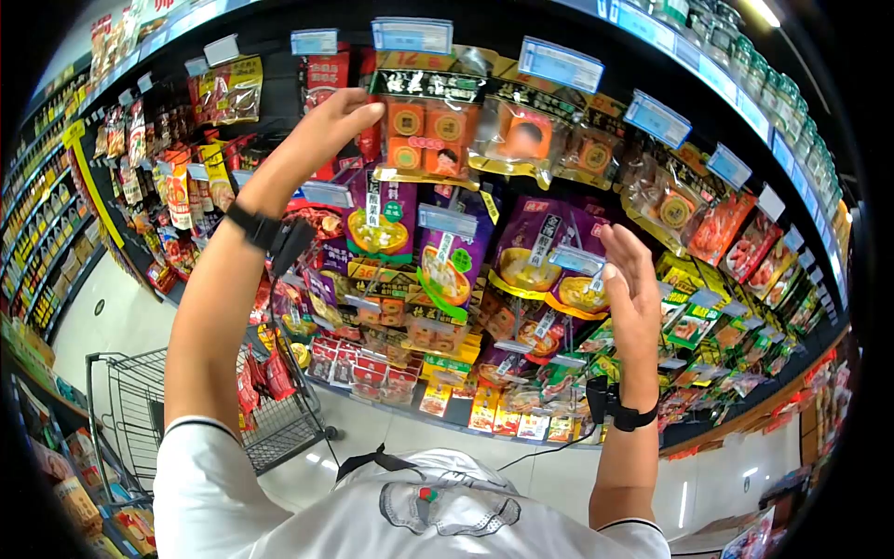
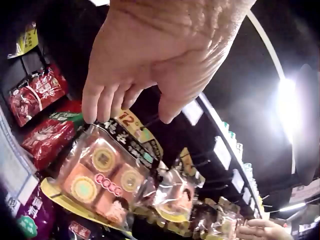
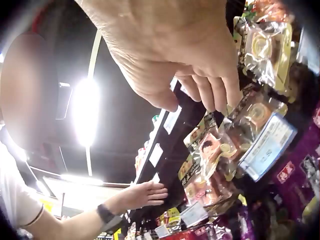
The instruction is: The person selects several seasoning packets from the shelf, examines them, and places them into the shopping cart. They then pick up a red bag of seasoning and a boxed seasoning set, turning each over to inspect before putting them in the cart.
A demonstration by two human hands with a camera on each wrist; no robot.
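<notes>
My left hand [image 1: 345,121] reaches up to the left side of a clear-fronted package of square orange-pink blocks [image 1: 430,126] hanging on the rack. In the left wrist view, the fingertips [image 2: 102,112] are right at that package's upper edge, with the thumb apart from them. Lower on the right, my right hand [image 1: 633,284] is raised with extended fingers beside a purple food pouch [image 1: 533,252], holding nothing. Another package of blocks [image 1: 526,130] hangs between the hands, and the right wrist view has similar clear packages [image 3: 215,150] below the right hand.
Blue-and-white price tags [image 1: 561,63] jut out in front of the hanging goods. A wire shopping cart [image 1: 149,391] with red packets stands at the lower left. Jars [image 1: 773,88] line the upper right shelf, and more purple pouches [image 1: 382,219] hang below the left hand.
</notes>
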